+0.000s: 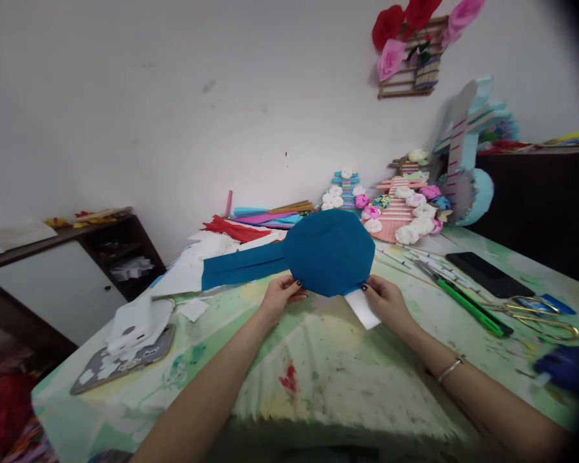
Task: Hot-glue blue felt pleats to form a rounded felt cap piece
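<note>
Between my two hands a blue paper disc (330, 252) with a many-sided edge is held up above the table. My left hand (282, 297) pinches its lower left edge, thumb in front. On the lower right edge my right hand (383, 299) grips the disc in the same way. A small white paper piece (363, 311) hangs below the disc beside my right fingers. Behind and to the left lies a long blue paper strip (241, 265) with a dark crease or slit; its right end is hidden behind the disc.
On the right lie a green utility knife (468, 302), a black phone (487, 274), gold-handled scissors (535, 315) and a dark blue object (564, 368). A grey tray-like board (125, 360) with paper scraps is at left. Flower-decorated crafts (400, 212) and folded coloured paper (270, 217) stand behind.
</note>
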`<state>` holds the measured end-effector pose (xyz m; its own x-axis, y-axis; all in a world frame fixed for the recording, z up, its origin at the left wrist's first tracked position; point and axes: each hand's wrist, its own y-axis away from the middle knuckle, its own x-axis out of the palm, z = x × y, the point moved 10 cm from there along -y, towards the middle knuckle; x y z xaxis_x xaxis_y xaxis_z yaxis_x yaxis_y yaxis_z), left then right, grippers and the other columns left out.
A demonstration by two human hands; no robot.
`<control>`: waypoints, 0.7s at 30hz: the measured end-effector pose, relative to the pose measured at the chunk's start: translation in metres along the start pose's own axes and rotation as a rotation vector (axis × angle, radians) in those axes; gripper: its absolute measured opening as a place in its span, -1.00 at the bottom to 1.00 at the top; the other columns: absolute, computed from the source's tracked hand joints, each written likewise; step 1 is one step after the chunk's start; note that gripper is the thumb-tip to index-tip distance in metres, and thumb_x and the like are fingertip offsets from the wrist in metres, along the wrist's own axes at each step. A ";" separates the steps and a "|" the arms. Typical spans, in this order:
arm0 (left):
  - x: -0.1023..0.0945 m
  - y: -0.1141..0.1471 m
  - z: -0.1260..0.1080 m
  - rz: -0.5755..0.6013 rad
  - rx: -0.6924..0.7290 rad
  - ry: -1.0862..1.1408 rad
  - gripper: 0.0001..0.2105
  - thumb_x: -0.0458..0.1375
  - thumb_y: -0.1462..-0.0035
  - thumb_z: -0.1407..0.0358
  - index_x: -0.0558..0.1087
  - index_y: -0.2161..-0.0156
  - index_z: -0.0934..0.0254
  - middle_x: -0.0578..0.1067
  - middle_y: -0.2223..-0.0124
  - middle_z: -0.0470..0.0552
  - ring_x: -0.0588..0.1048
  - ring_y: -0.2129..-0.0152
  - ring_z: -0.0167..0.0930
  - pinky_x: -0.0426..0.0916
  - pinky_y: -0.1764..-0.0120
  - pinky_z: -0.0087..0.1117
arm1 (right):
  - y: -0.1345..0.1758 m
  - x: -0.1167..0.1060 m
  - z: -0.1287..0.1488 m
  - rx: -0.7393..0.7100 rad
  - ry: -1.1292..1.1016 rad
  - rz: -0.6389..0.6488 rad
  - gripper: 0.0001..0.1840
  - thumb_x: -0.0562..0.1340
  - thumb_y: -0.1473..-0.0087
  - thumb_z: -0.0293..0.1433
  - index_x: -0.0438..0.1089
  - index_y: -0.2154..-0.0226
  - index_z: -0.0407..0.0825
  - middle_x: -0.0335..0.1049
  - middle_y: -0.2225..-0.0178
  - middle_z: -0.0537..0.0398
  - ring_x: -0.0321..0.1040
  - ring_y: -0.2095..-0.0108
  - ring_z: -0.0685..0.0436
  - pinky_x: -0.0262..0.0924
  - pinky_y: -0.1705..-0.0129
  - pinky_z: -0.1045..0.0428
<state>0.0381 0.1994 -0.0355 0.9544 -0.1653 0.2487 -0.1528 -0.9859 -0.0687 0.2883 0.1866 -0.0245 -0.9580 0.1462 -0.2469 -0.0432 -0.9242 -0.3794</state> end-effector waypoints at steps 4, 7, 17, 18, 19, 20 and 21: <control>-0.005 -0.002 -0.002 -0.034 0.044 0.000 -0.60 0.44 0.31 0.12 0.43 0.43 0.34 0.54 0.47 0.00 0.56 0.50 -0.38 0.45 0.40 -0.44 | 0.002 0.004 0.005 0.006 -0.059 0.010 -0.71 0.21 0.10 -0.13 0.29 0.50 -0.02 0.26 0.57 0.15 0.11 0.54 -0.03 -0.02 0.51 0.06; -0.007 -0.001 -0.008 -0.058 0.097 -0.010 -0.58 0.41 0.25 0.07 0.34 0.45 0.30 0.51 0.54 -0.04 0.53 0.59 -0.41 0.36 0.54 -0.49 | 0.003 0.008 0.009 0.036 -0.130 0.032 -0.67 0.24 0.13 -0.09 0.29 0.50 -0.02 0.29 0.55 0.14 0.14 0.55 -0.03 0.01 0.51 0.07; -0.006 0.002 -0.025 -0.067 0.238 0.096 -0.51 0.39 0.22 -0.01 0.22 0.43 0.26 0.37 0.62 -0.20 0.44 0.66 -0.50 0.20 0.60 -0.55 | 0.018 0.037 0.010 0.192 -0.376 0.225 -0.54 0.35 0.20 -0.02 0.37 0.39 -0.05 0.48 0.43 0.02 0.35 0.48 -0.11 0.18 0.46 0.04; -0.006 0.003 -0.026 -0.070 0.243 0.115 -0.51 0.39 0.21 0.00 0.23 0.41 0.25 0.37 0.61 -0.21 0.43 0.66 -0.51 0.20 0.59 -0.56 | 0.019 0.040 0.011 0.198 -0.390 0.243 -0.55 0.37 0.21 -0.04 0.39 0.39 -0.05 0.49 0.42 0.01 0.36 0.47 -0.11 0.20 0.45 0.04; -0.006 0.003 -0.026 -0.073 0.247 0.134 -0.52 0.39 0.20 0.01 0.24 0.40 0.25 0.37 0.60 -0.22 0.42 0.66 -0.52 0.20 0.59 -0.56 | 0.020 0.042 0.011 0.201 -0.400 0.257 -0.55 0.38 0.23 -0.06 0.40 0.39 -0.05 0.49 0.42 0.02 0.36 0.46 -0.11 0.20 0.44 0.04; -0.005 0.004 -0.027 -0.075 0.249 0.152 -0.53 0.39 0.19 0.02 0.24 0.39 0.25 0.37 0.59 -0.22 0.41 0.66 -0.54 0.21 0.57 -0.56 | 0.021 0.044 0.011 0.202 -0.406 0.267 -0.57 0.40 0.24 -0.07 0.40 0.41 -0.06 0.50 0.43 0.02 0.36 0.46 -0.10 0.20 0.44 0.05; -0.005 0.004 -0.028 -0.075 0.250 0.169 -0.54 0.39 0.18 0.03 0.25 0.38 0.25 0.36 0.57 -0.22 0.39 0.65 -0.56 0.22 0.56 -0.56 | 0.021 0.045 0.011 0.203 -0.411 0.275 -0.58 0.41 0.24 -0.09 0.41 0.42 -0.06 0.50 0.44 0.03 0.36 0.47 -0.09 0.19 0.44 0.06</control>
<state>0.0259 0.1950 -0.0102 0.9011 -0.1155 0.4180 0.0041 -0.9616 -0.2745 0.2411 0.1698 -0.0335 -0.9720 -0.2233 0.0724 0.2097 -0.9646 -0.1601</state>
